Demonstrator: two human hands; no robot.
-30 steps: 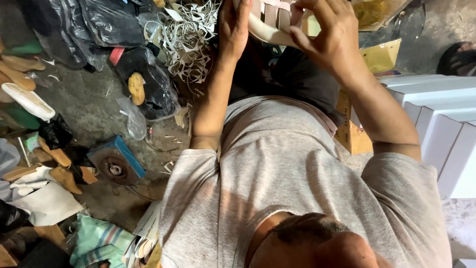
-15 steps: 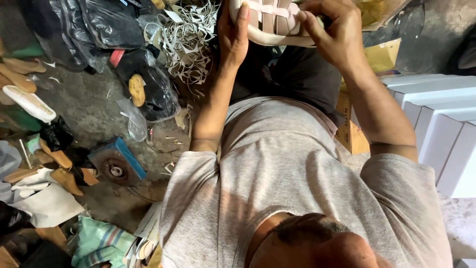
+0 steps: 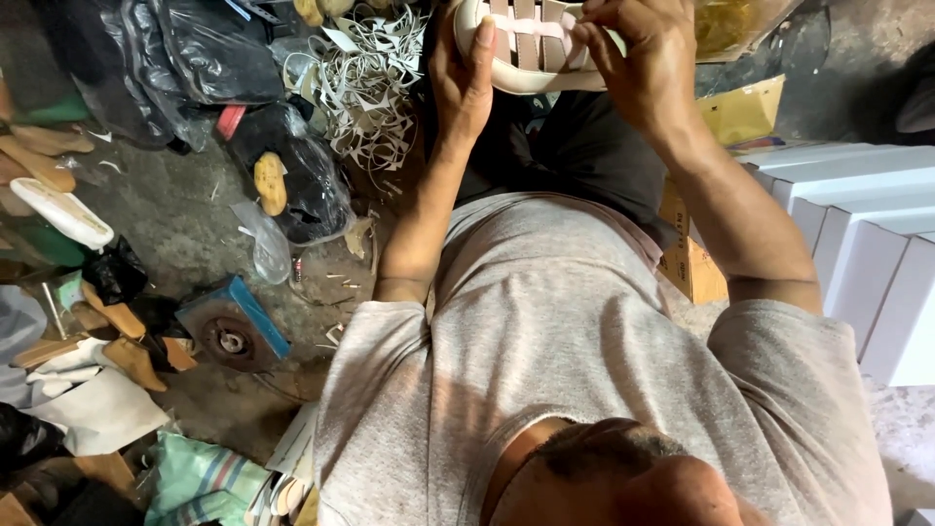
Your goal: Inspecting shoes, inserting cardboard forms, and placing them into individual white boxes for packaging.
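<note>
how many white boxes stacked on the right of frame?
3 at least: white boxes side by side at the right edge, first, second, third. More may be hidden past the edge.

Grey short-sleeved T-shirt (image 3: 575,321), dark trousers (image 3: 575,156), bare forearms

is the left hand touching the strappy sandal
Touching. The head view shows the left hand wrapped around the end of the cream strappy sandal, thumb pressed on its edge.

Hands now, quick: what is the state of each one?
Left hand: closed on the end of the pale strappy sandal.
Right hand: fingers pinching a strap of the sandal.
</note>
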